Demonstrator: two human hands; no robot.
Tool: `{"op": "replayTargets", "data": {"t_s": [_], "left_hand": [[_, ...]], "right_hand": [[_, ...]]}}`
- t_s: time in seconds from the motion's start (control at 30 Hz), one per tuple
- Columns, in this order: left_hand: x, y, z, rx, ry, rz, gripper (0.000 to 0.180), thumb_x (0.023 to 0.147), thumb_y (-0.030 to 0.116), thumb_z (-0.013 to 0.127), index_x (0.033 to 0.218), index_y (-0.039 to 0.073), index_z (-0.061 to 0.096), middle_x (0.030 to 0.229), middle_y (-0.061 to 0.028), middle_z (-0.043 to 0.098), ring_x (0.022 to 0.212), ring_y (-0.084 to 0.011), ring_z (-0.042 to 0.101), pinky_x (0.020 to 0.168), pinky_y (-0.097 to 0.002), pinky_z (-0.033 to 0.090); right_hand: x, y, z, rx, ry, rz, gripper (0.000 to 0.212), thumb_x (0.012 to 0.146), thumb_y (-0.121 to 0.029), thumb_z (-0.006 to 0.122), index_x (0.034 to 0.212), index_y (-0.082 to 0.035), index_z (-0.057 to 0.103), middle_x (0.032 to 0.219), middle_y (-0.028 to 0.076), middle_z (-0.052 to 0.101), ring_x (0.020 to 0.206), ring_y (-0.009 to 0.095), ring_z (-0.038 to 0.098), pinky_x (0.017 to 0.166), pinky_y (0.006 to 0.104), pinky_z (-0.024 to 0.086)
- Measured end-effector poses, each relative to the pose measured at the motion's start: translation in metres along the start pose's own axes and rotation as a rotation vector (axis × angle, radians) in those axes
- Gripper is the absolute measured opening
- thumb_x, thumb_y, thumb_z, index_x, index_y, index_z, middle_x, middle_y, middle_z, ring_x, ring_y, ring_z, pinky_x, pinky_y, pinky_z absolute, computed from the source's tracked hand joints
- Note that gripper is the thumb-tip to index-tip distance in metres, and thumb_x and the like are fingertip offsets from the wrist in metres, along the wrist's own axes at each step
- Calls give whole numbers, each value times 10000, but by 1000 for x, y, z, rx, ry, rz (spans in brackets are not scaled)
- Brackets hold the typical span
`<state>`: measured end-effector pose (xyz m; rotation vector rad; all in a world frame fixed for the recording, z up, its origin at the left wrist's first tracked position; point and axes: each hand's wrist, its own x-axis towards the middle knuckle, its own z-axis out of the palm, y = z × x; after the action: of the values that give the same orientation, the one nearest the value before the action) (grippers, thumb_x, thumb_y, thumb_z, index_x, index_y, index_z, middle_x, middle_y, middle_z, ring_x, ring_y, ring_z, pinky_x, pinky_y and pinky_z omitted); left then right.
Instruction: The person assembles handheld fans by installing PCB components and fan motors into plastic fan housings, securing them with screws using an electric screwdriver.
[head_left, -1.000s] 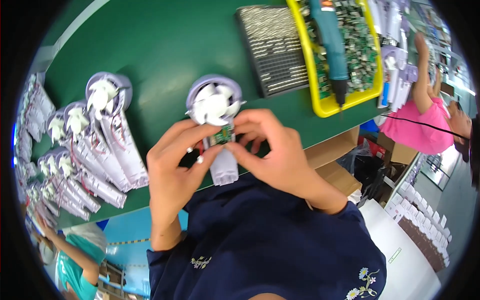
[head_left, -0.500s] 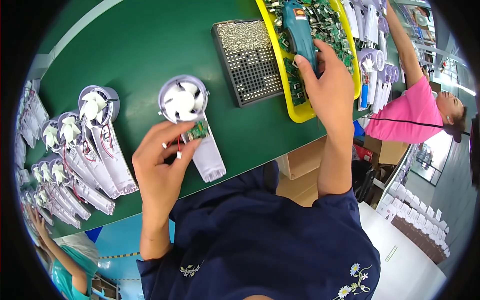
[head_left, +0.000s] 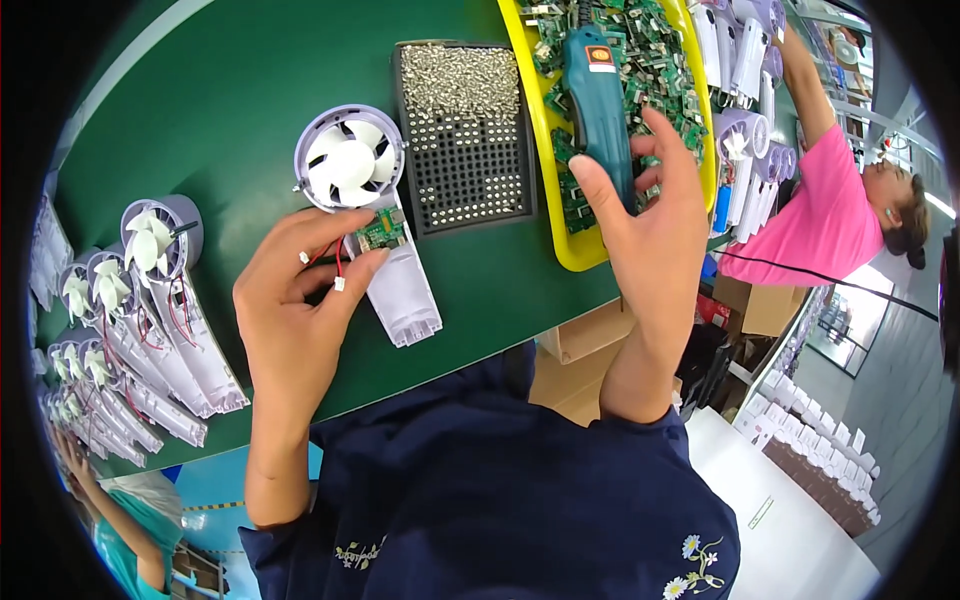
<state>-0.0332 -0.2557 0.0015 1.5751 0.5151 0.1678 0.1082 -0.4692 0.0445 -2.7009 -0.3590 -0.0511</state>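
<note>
My left hand (head_left: 295,300) pinches a small green circuit board (head_left: 381,229) between thumb and fingers, on the upper part of a white handle shell (head_left: 404,300). Above the shell sits a round lilac housing with a white fan (head_left: 350,168). Red and black wires with small white plugs (head_left: 340,283) hang beside my fingers. My right hand (head_left: 655,205) is open, thumb and fingers apart on either side of the lower end of a teal power screwdriver (head_left: 600,115). This tool lies over the yellow bin (head_left: 583,250); any contact with my palm is hidden.
Many circuit boards (head_left: 665,70) fill the bin. A black perforated tray (head_left: 465,170) of small metal screws stands left of it. Rows of fan shells (head_left: 195,340) lie at the left, more (head_left: 740,150) at the right. A co-worker in pink (head_left: 800,225) reaches in; another's hand (head_left: 75,460) shows lower left.
My right thumb has come off the screwdriver and the fingers have spread. My left hand keeps its pinch on the board. The whole view has shifted a little.
</note>
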Motion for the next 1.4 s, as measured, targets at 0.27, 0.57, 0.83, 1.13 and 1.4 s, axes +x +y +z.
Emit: {"op": "replayTargets", "data": {"t_s": [0.27,0.57,0.83,1.13,1.4], "left_hand": [[1,-3,-2,24,-2,-1,298,794,-72,735,1083,-7,697,1073,-94,633,894,-130,640,723,-241,569],[-4,-5,-6,60,31,23,311,774,-89,748,1071,-10,698,1073,-99,634,895,-136,645,705,-234,564],[-3,-7,-7,27,76,49,319,773,-92,748,1079,-29,686,1103,-114,637,918,-147,650,713,-238,570],[-2,-10,-11,28,62,52,310,784,-87,735,1082,-11,696,1075,-101,637,910,-138,650,709,-233,568],[-3,-8,-9,28,54,68,308,788,-70,735,1085,3,699,1078,-106,642,881,-134,650,719,-245,579]], "right_hand": [[-6,21,-13,533,-23,117,407,922,-183,694,1230,53,568,1013,86,644,867,124,582,767,271,472],[-49,-3,15,1788,-393,259,396,915,-168,663,1202,-62,411,782,86,521,489,128,495,422,267,428],[-55,-12,19,1093,-172,151,239,957,-99,539,1146,-4,429,1093,345,625,470,103,492,449,229,429],[-56,-23,16,656,-227,158,433,827,-61,741,1168,14,484,880,97,699,705,96,645,647,248,517],[-43,-40,4,810,-141,-51,296,869,58,509,1154,20,440,1150,329,631,505,53,492,489,182,409]]}}
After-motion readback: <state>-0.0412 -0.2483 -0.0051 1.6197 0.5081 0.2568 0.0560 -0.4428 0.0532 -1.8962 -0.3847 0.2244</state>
